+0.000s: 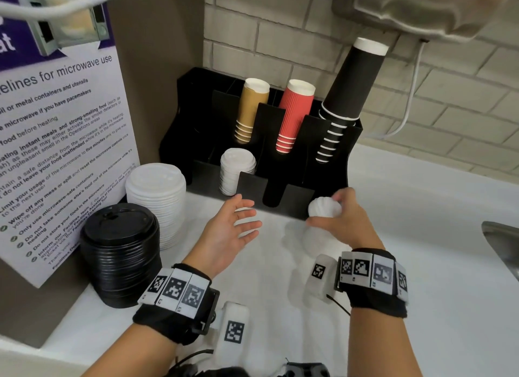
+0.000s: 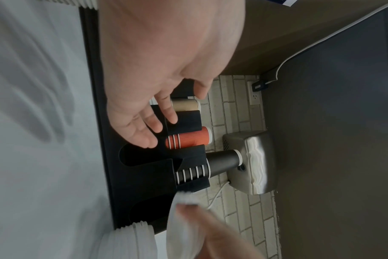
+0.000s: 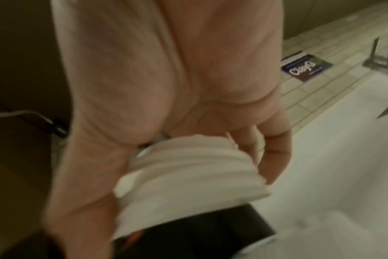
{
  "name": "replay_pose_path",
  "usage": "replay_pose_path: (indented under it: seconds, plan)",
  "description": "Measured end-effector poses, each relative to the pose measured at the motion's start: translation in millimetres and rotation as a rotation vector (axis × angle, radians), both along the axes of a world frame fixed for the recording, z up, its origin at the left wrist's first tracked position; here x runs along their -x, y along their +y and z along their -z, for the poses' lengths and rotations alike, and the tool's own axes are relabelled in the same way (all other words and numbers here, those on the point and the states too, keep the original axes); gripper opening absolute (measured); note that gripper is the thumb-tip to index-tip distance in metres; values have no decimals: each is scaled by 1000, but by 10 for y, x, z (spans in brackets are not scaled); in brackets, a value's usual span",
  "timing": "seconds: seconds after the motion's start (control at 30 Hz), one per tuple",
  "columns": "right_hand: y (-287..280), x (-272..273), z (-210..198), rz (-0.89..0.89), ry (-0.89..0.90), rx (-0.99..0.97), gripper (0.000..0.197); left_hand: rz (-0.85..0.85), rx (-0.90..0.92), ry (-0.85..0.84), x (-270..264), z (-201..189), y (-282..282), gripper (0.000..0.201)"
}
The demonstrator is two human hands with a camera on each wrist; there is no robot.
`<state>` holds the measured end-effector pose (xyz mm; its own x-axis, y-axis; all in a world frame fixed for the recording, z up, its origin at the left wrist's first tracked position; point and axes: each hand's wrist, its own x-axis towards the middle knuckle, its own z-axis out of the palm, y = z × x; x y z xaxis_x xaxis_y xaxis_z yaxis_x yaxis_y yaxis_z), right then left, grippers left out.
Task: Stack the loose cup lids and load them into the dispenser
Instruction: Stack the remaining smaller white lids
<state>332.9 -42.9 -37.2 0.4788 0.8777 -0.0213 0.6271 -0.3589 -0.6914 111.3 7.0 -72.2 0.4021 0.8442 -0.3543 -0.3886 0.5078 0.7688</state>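
Note:
My right hand (image 1: 334,216) grips a small stack of white lids (image 1: 323,207) just in front of the black dispenser (image 1: 280,186), near its right front slot. The right wrist view shows the same white lids (image 3: 188,175) held between thumb and fingers. My left hand (image 1: 238,222) hovers open, palm turned toward the right hand, holding nothing; its fingers (image 2: 144,129) spread before the dispenser (image 2: 144,175). Another short stack of white lids (image 1: 317,236) stands on the counter under the right hand. One dispenser slot holds small white lids (image 1: 237,170).
A tall stack of large white lids (image 1: 157,200) and a stack of black lids (image 1: 120,253) stand at the left by a microwave notice (image 1: 56,152). Tan (image 1: 251,110), red (image 1: 295,115) and black cups (image 1: 345,96) fill the dispenser's back slots. A sink edge (image 1: 502,244) lies right.

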Motion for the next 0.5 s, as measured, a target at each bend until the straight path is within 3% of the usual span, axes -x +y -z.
replay_pose_path:
  seconds: [0.1,0.2,0.3,0.5]
  plan:
    - [-2,281,-139,-332,187,-47,66,57,-12,-14,-44,-51,-38,36]
    - [43,587,-154,-545,241,-30,68,153,-50,-77,-87,-83,-76,56]
    - [87,758,-113,-613,290,-50,61,173,-31,-100,-112,-85,-78,69]
    - [125,714,-87,-658,281,-50,60,143,-25,-55,-47,-46,-36,62]
